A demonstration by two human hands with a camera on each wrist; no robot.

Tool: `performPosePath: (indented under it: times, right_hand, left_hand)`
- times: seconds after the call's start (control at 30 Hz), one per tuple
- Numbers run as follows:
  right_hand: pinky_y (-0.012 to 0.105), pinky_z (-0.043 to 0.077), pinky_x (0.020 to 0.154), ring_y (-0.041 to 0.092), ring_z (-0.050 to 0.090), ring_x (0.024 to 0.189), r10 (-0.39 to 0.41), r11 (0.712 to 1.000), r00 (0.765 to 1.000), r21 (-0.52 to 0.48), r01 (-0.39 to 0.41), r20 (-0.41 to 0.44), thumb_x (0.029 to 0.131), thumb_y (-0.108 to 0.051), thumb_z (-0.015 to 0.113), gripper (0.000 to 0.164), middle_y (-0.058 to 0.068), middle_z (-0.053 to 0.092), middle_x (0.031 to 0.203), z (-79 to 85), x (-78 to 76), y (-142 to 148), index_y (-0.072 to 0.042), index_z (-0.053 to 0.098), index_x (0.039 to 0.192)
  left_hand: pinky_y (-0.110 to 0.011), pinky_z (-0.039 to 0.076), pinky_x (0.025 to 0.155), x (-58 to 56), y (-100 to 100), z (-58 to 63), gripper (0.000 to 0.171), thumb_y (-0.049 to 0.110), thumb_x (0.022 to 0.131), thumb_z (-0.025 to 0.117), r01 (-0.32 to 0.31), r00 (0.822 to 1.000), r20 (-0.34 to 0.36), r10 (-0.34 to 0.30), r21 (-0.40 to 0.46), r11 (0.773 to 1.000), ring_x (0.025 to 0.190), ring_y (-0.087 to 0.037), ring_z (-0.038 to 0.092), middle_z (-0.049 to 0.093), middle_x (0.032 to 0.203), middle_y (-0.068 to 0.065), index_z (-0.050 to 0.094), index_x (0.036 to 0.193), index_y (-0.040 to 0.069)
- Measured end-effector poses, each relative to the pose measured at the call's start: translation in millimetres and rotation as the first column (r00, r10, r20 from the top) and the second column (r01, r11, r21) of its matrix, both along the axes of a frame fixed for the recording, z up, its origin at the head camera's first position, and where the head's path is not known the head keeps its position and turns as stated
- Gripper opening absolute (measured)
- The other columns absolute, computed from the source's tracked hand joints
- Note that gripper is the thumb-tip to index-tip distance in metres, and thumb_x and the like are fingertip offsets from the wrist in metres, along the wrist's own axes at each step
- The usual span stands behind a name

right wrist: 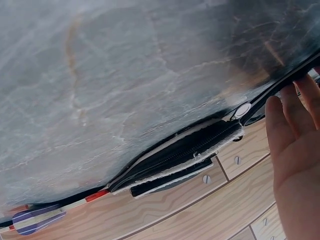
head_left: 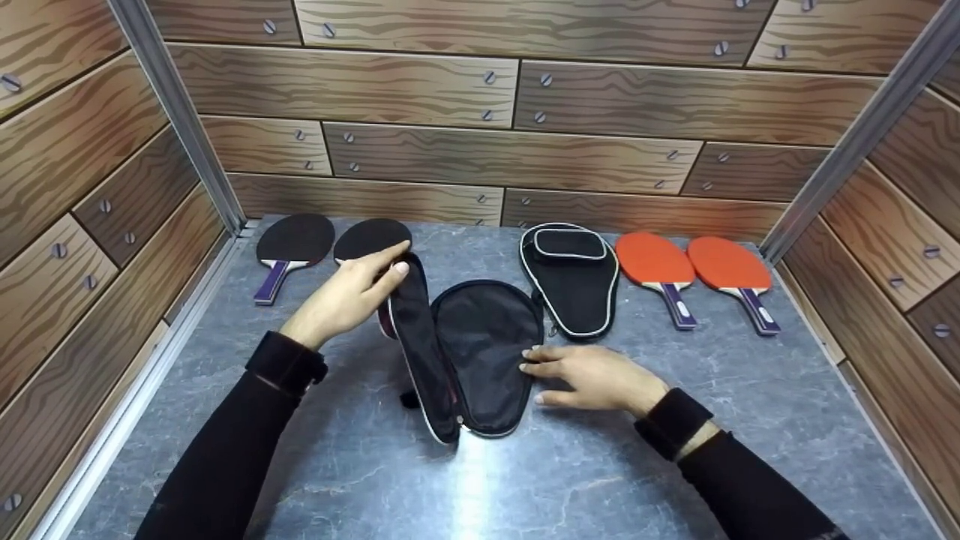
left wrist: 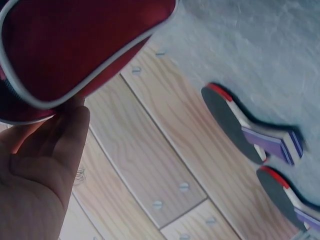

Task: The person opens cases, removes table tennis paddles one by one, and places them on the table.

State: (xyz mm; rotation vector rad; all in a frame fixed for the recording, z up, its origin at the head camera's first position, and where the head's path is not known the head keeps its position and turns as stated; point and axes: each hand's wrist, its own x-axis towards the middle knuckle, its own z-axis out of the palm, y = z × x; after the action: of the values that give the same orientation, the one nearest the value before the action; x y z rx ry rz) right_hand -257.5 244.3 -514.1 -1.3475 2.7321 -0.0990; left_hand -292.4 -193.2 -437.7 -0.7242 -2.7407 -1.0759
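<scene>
An unzipped table tennis paddle case [head_left: 491, 345] lies spread on the table, its black lining showing. My left hand [head_left: 345, 296] pinches the top of its raised cover [head_left: 420, 337], thumb on the inner side. The left wrist view shows the cover's dark red outside with a pale border [left wrist: 85, 45] above my fingers. My right hand [head_left: 596, 379] rests at the right rim of the case, fingers loosely extended and touching the edge. Behind the cover is a black paddle [head_left: 367, 236], partly hidden. A closed black paddle case [head_left: 574, 289] lies beyond my right hand.
Another black paddle [head_left: 295, 238] with a purple handle lies at the back left. Two red paddles [head_left: 655, 259] [head_left: 729, 262] lie at the back right. Wood-patterned walls [head_left: 405, 150] enclose the grey marbled table [head_left: 360, 480] on three sides.
</scene>
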Motion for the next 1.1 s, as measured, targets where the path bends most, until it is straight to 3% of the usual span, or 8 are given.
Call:
performPosePath:
  times: [0.1, 0.33, 0.43, 0.6, 0.73, 0.93, 1.1]
  right_hand:
    - [0.053, 0.062, 0.123, 0.03, 0.069, 0.157, 0.006, 1.0, 1.0, -0.003, -0.006, -0.007, 0.115, -0.056, 0.07, 0.06, 0.009, 0.068, 0.173, -0.6, -0.2, 0, -0.021, 0.071, 0.164]
    - [0.053, 0.062, 0.123, 0.029, 0.069, 0.157, 0.001, 1.0, 1.0, -0.006, -0.001, -0.027, 0.115, -0.056, 0.071, 0.06, 0.01, 0.069, 0.171, -1.5, 0.7, -2, -0.02, 0.073, 0.162]
    - [0.054, 0.063, 0.122, 0.03, 0.07, 0.156, -0.002, 1.0, 0.999, -0.007, 0.002, -0.032, 0.114, -0.056, 0.071, 0.06, 0.01, 0.07, 0.17, -1.5, 1.5, -3, -0.019, 0.073, 0.162]
    - [0.054, 0.062, 0.123, 0.03, 0.069, 0.157, -0.004, 1.0, 0.999, -0.006, 0.003, -0.033, 0.114, -0.057, 0.071, 0.061, 0.01, 0.069, 0.171, -1.1, 1.8, -5, -0.019, 0.073, 0.162]
    - [0.053, 0.062, 0.124, 0.029, 0.069, 0.158, -0.001, 1.0, 1.0, -0.004, 0.001, -0.029, 0.115, -0.056, 0.071, 0.06, 0.009, 0.069, 0.171, -0.4, 0.7, -5, -0.02, 0.073, 0.162]
    - [0.054, 0.063, 0.123, 0.029, 0.069, 0.157, 0.009, 1.0, 1.0, -0.01, -0.009, -0.026, 0.115, -0.056, 0.071, 0.059, 0.01, 0.07, 0.17, -0.4, -0.7, -6, -0.02, 0.073, 0.162]
    - [0.054, 0.064, 0.12, 0.029, 0.071, 0.154, 0.025, 0.999, 0.999, -0.021, -0.026, -0.044, 0.115, -0.055, 0.071, 0.059, 0.01, 0.07, 0.17, -0.7, -1.9, -5, -0.02, 0.074, 0.161]
  left_hand:
    - [-0.059, 0.038, 0.145, 0.7, 4, -4.6, 0.061, 0.038, 0.127, 0.05, 0.018, 1.0, -0.01, -0.018, 0.03, 0.999, 0.172, -0.037, 0.051, 0.052, 0.184, -0.016, 0.047, 0.18, 0.008]
    - [-0.055, 0.059, 0.127, 4.2, 13, -13.8, 0.068, 0.041, 0.123, 0.062, 0.07, 0.997, 0.021, -0.073, 0.098, 0.993, 0.137, -0.032, 0.081, 0.065, 0.174, -0.012, 0.043, 0.183, 0.016]
    - [-0.056, 0.057, 0.13, 5.0, 19, -16.7, 0.072, 0.041, 0.119, 0.07, 0.094, 0.996, 0.0, -0.094, 0.09, 0.992, 0.144, -0.033, 0.077, 0.066, 0.173, -0.012, 0.046, 0.181, 0.013]
    - [-0.054, 0.051, 0.136, 5.7, 31, -23.1, 0.076, 0.039, 0.11, 0.083, 0.104, 0.994, -0.04, -0.102, 0.034, 0.994, 0.157, -0.035, 0.067, 0.067, 0.17, -0.016, 0.055, 0.174, 0.007]
    - [-0.055, 0.054, 0.132, 4.0, 42, -29.8, 0.079, 0.037, 0.105, 0.089, 0.102, 0.992, -0.069, -0.103, -0.006, 0.995, 0.148, -0.035, 0.069, 0.07, 0.162, -0.018, 0.056, 0.17, 0.005]
    - [-0.058, 0.058, 0.126, -0.4, 58, -39.7, 0.097, 0.027, 0.097, 0.095, 0.11, 0.983, -0.135, -0.124, -0.104, 0.988, 0.142, -0.039, 0.07, 0.066, 0.16, -0.02, 0.045, 0.178, 0.011]
    - [-0.06, 0.061, 0.121, -5.2, 67, -44.8, 0.109, 0.023, 0.095, 0.094, 0.093, 0.985, -0.127, -0.115, -0.171, 0.981, 0.135, -0.043, 0.071, 0.066, 0.154, -0.024, 0.033, 0.185, 0.018]
